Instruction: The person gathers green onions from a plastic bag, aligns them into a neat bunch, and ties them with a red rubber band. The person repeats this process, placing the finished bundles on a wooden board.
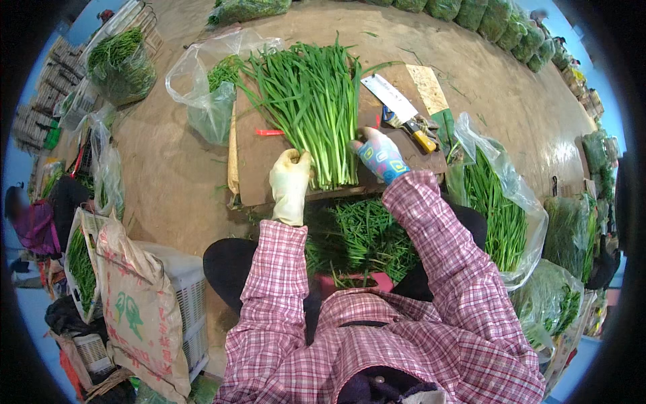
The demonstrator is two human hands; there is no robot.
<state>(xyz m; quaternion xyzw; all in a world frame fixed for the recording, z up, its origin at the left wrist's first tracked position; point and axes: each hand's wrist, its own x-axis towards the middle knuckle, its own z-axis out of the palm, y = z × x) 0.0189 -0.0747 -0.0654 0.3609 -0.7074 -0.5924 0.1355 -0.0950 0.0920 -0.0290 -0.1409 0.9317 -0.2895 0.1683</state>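
Observation:
A wide pile of flat green leafy stalks, like garlic chives (323,111), lies on a brown board (257,166), its pale cut ends towards me. My left hand (291,177), in a whitish glove, touches the left edge of the pale ends with thumb and fingers curled; whether it grips any stalks I cannot tell. At the right edge of the stalks is my right hand (376,151), in a patterned glove, its fingertips against them. Red strips (270,133) show beside the pile. A cleaver (391,98) with a yellow-ended handle rests on the board's right side, over a bunched cloth or glove (426,126).
Trimmed greens (373,232) fill a pink container (353,283) below the board. Plastic bags of greens stand left (212,111) and right (497,212). A printed sack (144,308) leans on a white crate (194,303). A person in purple (38,227) is at far left.

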